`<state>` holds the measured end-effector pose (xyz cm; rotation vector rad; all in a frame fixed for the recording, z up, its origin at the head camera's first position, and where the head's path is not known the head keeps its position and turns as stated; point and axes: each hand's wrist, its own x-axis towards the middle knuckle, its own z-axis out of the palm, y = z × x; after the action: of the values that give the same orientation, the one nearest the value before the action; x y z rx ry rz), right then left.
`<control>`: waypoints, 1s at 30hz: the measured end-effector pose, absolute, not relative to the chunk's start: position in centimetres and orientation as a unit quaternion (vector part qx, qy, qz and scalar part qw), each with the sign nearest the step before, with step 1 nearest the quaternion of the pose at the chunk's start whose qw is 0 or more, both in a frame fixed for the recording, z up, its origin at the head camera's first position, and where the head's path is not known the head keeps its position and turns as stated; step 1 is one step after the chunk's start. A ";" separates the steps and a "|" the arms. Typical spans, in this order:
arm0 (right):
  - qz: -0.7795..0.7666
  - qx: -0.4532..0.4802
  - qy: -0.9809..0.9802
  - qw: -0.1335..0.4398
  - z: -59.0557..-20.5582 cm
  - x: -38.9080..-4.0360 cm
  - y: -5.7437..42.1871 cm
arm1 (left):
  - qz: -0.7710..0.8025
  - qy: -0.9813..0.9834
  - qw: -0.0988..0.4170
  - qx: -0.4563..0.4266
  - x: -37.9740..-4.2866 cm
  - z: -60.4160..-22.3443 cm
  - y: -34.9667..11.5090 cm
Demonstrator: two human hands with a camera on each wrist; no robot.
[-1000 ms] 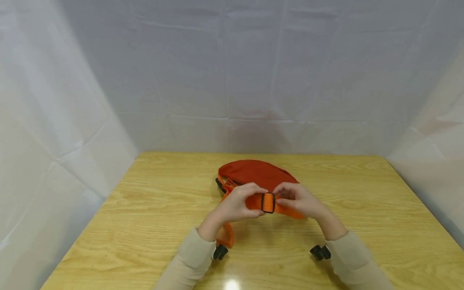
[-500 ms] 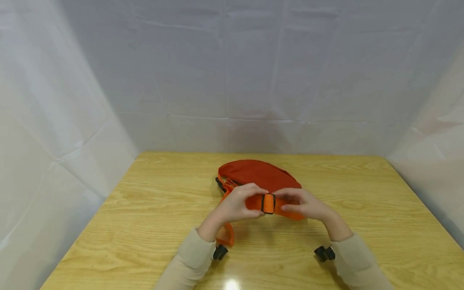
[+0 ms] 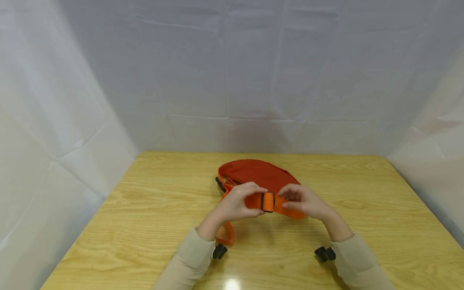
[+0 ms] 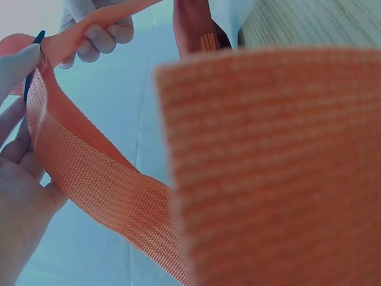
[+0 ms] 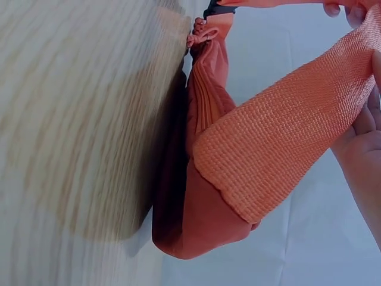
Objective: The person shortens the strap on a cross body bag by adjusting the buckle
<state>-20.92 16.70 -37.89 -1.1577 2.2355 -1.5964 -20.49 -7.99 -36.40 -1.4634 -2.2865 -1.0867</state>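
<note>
A red-orange waist bag (image 3: 253,172) lies on the table, its orange webbing strap (image 5: 297,119) raised in front of it. My left hand (image 3: 239,202) pinches the black-framed strap slider (image 3: 268,202) between thumb and fingers; the slider's dark edge also shows by that thumb in the left wrist view. Just right of the slider, my right hand (image 3: 304,201) holds the strap, thumb on the near face and fingertips at the upper edge. In the left wrist view the right hand's fingers (image 4: 101,42) curl at the strap. A strap loop (image 3: 227,235) hangs below my left wrist.
The bag rests on a light wood-grain table (image 3: 145,209). A black buckle piece (image 3: 219,184) sits at the bag's left end. White sheeting (image 3: 232,80) closes off the back and both sides. Small black devices (image 3: 325,254) sit at both cuffs.
My right hand has shifted slightly right, its fingertips drawing away from the slider's edge along the strap. My left hand and the bag stay nearly in place.
</note>
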 end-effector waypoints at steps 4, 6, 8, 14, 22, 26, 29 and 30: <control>-0.528 -0.352 0.769 0.078 -37.7 -20.9 16.5 | -0.368 -0.780 0.101 -0.496 -20.5 -36.5 -7.9; -0.527 -0.345 0.773 0.074 -37.6 -20.9 16.3 | -0.369 -0.780 0.099 -0.496 -20.6 -36.5 -7.9; -0.528 -0.341 0.775 0.067 -37.6 -20.9 16.1 | -0.367 -0.780 0.100 -0.497 -20.6 -36.5 -7.8; -0.553 -0.336 0.761 0.051 -37.4 -20.7 15.4 | -0.366 -0.777 0.105 -0.501 -20.7 -36.6 -7.8; -0.547 -0.390 0.735 0.089 -37.7 -20.9 16.0 | -0.363 -0.774 0.125 -0.504 -20.8 -36.5 -7.8; -0.515 -0.440 0.723 0.137 -37.9 -21.1 16.8 | -0.360 -0.775 0.129 -0.503 -20.9 -36.6 -7.9; -0.502 -0.448 0.721 0.166 -37.9 -21.1 17.2 | -0.359 -0.778 0.134 -0.498 -20.9 -36.6 -7.9; -0.499 -0.449 0.721 0.173 -37.9 -21.1 17.3 | -0.360 -0.778 0.135 -0.496 -20.9 -36.6 -7.9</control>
<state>-21.15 17.33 -37.93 -1.2724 2.0448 -1.4153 -20.88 -7.93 -36.56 -1.4379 -2.2548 -1.0416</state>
